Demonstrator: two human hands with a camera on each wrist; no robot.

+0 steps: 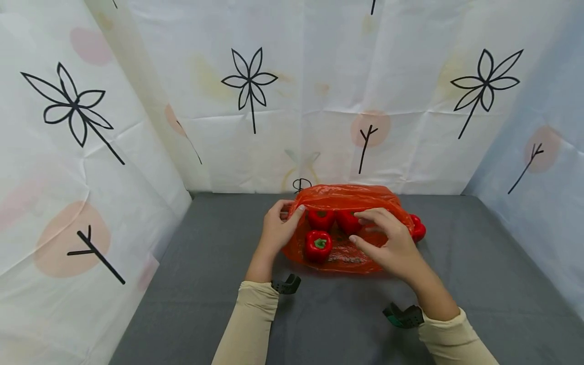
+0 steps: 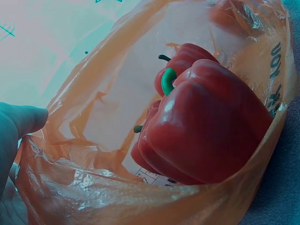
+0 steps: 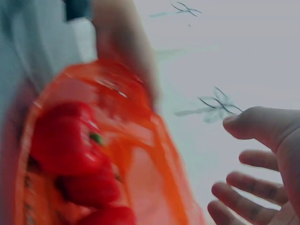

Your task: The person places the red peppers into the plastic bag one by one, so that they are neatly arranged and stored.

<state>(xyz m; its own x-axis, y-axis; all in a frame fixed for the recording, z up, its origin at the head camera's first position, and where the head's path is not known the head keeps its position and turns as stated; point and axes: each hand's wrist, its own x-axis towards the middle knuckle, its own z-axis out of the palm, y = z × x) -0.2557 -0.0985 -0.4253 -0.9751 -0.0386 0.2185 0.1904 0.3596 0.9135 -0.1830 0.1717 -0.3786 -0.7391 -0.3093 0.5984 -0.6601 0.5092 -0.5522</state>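
Observation:
An orange plastic bag [image 1: 351, 190] lies on its side with its mouth facing me. Three red bell peppers show inside; the front one [image 1: 318, 246] points its green stem toward me. My left hand [image 1: 279, 225] pinches the bag's left rim between thumb and fingers, and in the left wrist view the thumb [image 2: 28, 118] presses the film. Over the right part of the mouth is my right hand [image 1: 388, 243], its fingers spread and slightly bent, holding nothing. In the right wrist view that hand [image 3: 262, 173] is apart from the peppers [image 3: 65, 140].
Another red bell pepper [image 1: 417, 228] shows at the bag's right edge, partly covered by it. A grey cloth [image 1: 205, 304] covers the table. White patterned sheets [image 1: 301, 101] hang behind and at both sides. Dark straps [image 1: 286, 285] sit on both wrists.

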